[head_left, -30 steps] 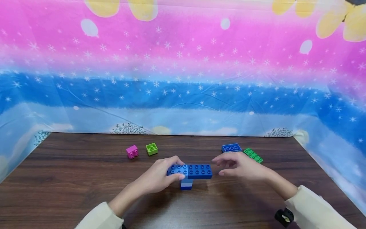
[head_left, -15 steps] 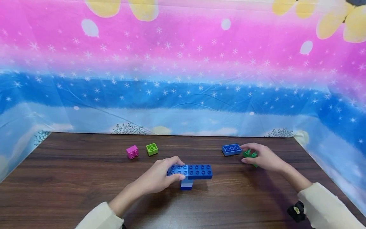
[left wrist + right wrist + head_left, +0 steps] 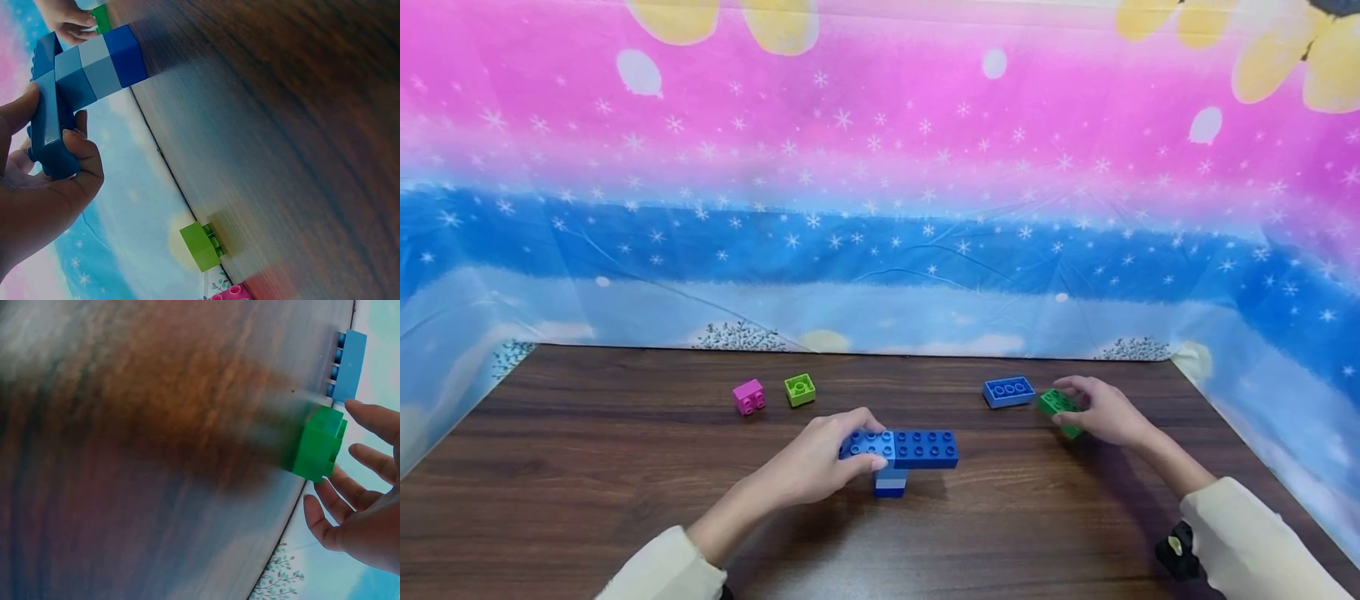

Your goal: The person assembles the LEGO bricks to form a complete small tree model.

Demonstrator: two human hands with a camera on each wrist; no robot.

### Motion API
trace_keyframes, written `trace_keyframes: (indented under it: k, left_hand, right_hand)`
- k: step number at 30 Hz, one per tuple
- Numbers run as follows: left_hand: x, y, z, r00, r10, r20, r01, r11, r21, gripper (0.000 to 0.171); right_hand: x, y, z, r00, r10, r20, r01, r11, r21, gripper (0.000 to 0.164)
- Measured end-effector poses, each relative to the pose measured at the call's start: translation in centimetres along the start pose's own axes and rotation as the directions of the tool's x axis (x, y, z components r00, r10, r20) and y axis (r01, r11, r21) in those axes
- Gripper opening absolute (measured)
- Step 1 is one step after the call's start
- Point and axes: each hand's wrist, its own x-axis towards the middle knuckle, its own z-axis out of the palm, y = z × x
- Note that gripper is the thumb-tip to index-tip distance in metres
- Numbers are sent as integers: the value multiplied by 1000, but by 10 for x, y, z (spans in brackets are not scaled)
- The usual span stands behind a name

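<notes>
One patterned cloth [image 3: 880, 250] is seen behind the dark table [image 3: 1000, 542]. Near the middle, the T-shaped blue build [image 3: 925, 450] is held upright, its left end pinched between thumb and fingers of the left hand [image 3: 823, 462]. At the right, a blue brick [image 3: 1009, 392] is turned upside down. Just beside it, the green brick [image 3: 1055, 403] is surrounded by loosely curved fingers of the right hand [image 3: 1105, 410]; whether it is gripped cannot be told well. Farther left, the upturned lime brick [image 3: 800, 390] and pink brick [image 3: 748, 397] are placed near each other.
</notes>
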Motion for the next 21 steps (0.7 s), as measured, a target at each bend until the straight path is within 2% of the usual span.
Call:
trace_keyframes:
  k: [7,21]
  left_hand:
    - [0,0,0,1000,0,-2,0,1000,4,25]
    - [0,1,-1,1000,-9,-1,9,1000,-5,24]
  right_hand:
    - [0,3,5,999,42,16,-42,999,21,51]
    - [-1,9,9,998,45,35,-45,999,15,47]
